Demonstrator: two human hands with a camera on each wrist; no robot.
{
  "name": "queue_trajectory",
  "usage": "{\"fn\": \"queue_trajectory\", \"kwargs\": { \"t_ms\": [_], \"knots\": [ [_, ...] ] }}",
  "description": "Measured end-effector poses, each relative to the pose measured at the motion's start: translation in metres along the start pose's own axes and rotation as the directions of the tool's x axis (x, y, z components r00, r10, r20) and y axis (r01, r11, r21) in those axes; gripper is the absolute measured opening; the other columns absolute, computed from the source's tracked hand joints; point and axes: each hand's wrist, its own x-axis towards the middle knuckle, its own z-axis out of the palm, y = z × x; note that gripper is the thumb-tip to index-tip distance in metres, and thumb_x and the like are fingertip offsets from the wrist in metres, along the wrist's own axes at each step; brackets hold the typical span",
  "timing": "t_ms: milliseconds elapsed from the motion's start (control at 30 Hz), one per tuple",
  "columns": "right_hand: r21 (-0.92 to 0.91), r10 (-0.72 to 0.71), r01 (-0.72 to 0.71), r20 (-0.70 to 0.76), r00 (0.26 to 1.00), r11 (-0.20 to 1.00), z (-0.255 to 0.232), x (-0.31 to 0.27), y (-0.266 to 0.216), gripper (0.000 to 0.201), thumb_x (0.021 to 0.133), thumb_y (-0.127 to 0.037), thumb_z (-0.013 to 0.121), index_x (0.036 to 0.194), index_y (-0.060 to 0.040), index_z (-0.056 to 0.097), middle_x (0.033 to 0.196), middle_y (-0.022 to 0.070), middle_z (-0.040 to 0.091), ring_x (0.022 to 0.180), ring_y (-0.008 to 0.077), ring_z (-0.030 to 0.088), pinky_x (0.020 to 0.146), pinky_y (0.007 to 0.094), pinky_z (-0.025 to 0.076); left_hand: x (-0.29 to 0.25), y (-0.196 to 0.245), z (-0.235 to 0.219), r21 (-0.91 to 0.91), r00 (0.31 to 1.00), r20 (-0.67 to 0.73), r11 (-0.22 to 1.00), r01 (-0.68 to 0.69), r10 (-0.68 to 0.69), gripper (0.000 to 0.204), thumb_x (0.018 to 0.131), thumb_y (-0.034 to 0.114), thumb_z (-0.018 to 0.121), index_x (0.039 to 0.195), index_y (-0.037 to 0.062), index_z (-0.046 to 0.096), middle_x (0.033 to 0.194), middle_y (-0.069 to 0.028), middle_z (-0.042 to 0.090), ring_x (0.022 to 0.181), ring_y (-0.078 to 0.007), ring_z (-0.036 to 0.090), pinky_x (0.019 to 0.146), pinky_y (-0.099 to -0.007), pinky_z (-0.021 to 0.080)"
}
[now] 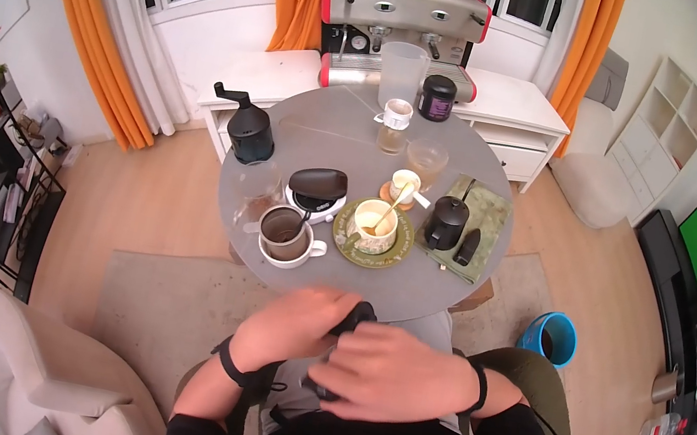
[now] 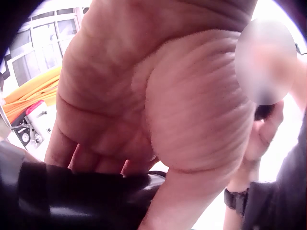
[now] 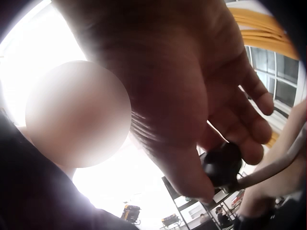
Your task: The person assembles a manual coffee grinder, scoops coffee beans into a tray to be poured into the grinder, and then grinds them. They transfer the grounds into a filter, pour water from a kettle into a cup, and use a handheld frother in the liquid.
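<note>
Over the lap, just below the table's near edge, both hands work on a black hand-crank grinder. My left hand (image 1: 292,324) grips its glossy black cylindrical body (image 2: 91,196), with the palm facing the left wrist camera. My right hand (image 1: 399,380) holds the round black knob (image 3: 223,165) at the end of the metal crank arm (image 3: 271,172), between thumb and fingers. In the head view the hands cover most of the grinder and look blurred. Nearest them on the table stand a white mug (image 1: 317,249) with a brown cup inside and a green plate (image 1: 369,260) bearing a cup and spoon.
The round grey table (image 1: 306,140) also carries a scale (image 1: 326,212) under a dark tray, a black crank-handled canister (image 1: 251,133), a black lidded pot (image 1: 447,224) on a green cloth (image 1: 488,209), and a black jar (image 1: 438,98). An espresso machine (image 1: 408,9) stands behind; a blue bucket (image 1: 565,340) sits at floor right.
</note>
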Motion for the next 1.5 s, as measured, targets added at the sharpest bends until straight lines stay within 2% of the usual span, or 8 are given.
{"fn": "queue_trajectory", "kwargs": {
  "t_ms": [267,467,667,933,1000,1100,1267,1500],
  "knots": [
    [-0.053,0.361,-0.417,-0.410,0.838,0.908,-0.016,-0.016,0.074,0.034,0.084,-0.022,0.077,0.109,-0.0005,0.066,0.080,0.0156,0.066,0.077,0.0367,0.065,0.067,0.0443,0.052,-0.004,0.021,-0.013,-0.109,0.963,0.263,0.993,-0.036,0.063,0.051,0.071,0.006,0.079,0.117,-0.0007,0.058,0.107,-0.0190,0.068,0.103,-0.0433,0.063,0.085,-0.0481,0.051],
    [-0.247,0.702,-0.677,0.021,0.711,0.693,-0.007,-0.059,0.070,0.030,0.085,-0.031,0.074,0.088,-0.0019,0.068,0.070,0.0187,0.066,0.072,0.0388,0.068,0.067,0.0462,0.055,-0.010,0.013,-0.036,-0.225,0.994,0.111,0.974,0.005,0.021,0.052,0.072,0.003,0.079,0.120,0.0033,0.059,0.104,-0.0175,0.069,0.101,-0.0428,0.064,0.083,-0.0470,0.052],
    [0.104,0.180,-0.257,0.472,0.863,0.961,0.022,-0.036,0.030,0.039,0.085,-0.038,0.074,0.081,-0.0009,0.065,0.070,0.0195,0.066,0.074,0.0407,0.067,0.064,0.0490,0.052,-0.005,0.000,-0.034,-0.130,0.993,-0.054,0.987,0.094,-0.102,0.049,0.073,0.003,0.078,0.118,0.0024,0.058,0.101,-0.0200,0.067,0.099,-0.0447,0.063,0.082,-0.0504,0.051],
    [0.177,-0.021,0.067,-0.252,0.967,0.982,-0.006,0.010,0.026,0.032,0.082,-0.026,0.079,0.098,-0.0023,0.066,0.079,0.0110,0.066,0.077,0.0302,0.065,0.068,0.0420,0.053,0.000,-0.005,0.004,-0.170,0.987,-0.056,0.973,-0.159,0.151,0.045,0.073,0.007,0.076,0.113,0.0003,0.058,0.099,-0.0219,0.067,0.100,-0.0437,0.063,0.081,-0.0491,0.051],
    [0.072,0.194,-0.181,-0.372,0.908,0.981,-0.009,0.008,0.044,0.034,0.081,-0.022,0.080,0.104,-0.0006,0.068,0.078,0.0118,0.066,0.075,0.0303,0.065,0.068,0.0415,0.053,-0.004,0.007,0.001,-0.060,0.955,0.289,0.995,0.085,-0.064,0.047,0.072,0.008,0.077,0.114,-0.0019,0.058,0.102,-0.0221,0.067,0.103,-0.0425,0.063,0.084,-0.0490,0.052],
    [0.031,0.342,-0.378,-0.502,0.794,0.925,-0.013,-0.005,0.075,0.034,0.081,-0.019,0.079,0.106,0.0002,0.068,0.082,0.0146,0.068,0.071,0.0307,0.067,0.066,0.0409,0.054,0.000,0.006,-0.007,-0.097,0.982,0.157,0.991,-0.087,0.102,0.051,0.073,0.007,0.077,0.119,-0.0035,0.058,0.107,-0.0221,0.067,0.106,-0.0421,0.063,0.086,-0.0487,0.051],
    [-0.006,0.647,-0.647,-0.004,0.762,0.762,-0.013,-0.060,0.099,0.034,0.082,-0.034,0.076,0.097,-0.0034,0.072,0.077,0.0160,0.070,0.075,0.0357,0.069,0.068,0.0447,0.054,-0.007,0.008,-0.039,-0.265,0.997,0.074,0.964,0.019,0.001,0.051,0.074,0.003,0.077,0.121,-0.0001,0.059,0.102,-0.0222,0.067,0.102,-0.0448,0.063,0.085,-0.0486,0.051],
    [0.140,0.194,-0.269,0.400,0.896,0.953,0.018,-0.047,0.036,0.036,0.086,-0.040,0.075,0.085,-0.0046,0.066,0.068,0.0147,0.065,0.072,0.0361,0.067,0.065,0.0432,0.052,-0.005,0.004,-0.037,-0.150,0.994,-0.058,0.985,0.088,-0.097,0.048,0.074,0.005,0.079,0.118,0.0032,0.060,0.102,-0.0198,0.067,0.099,-0.0439,0.063,0.083,-0.0472,0.052]
  ]
}}
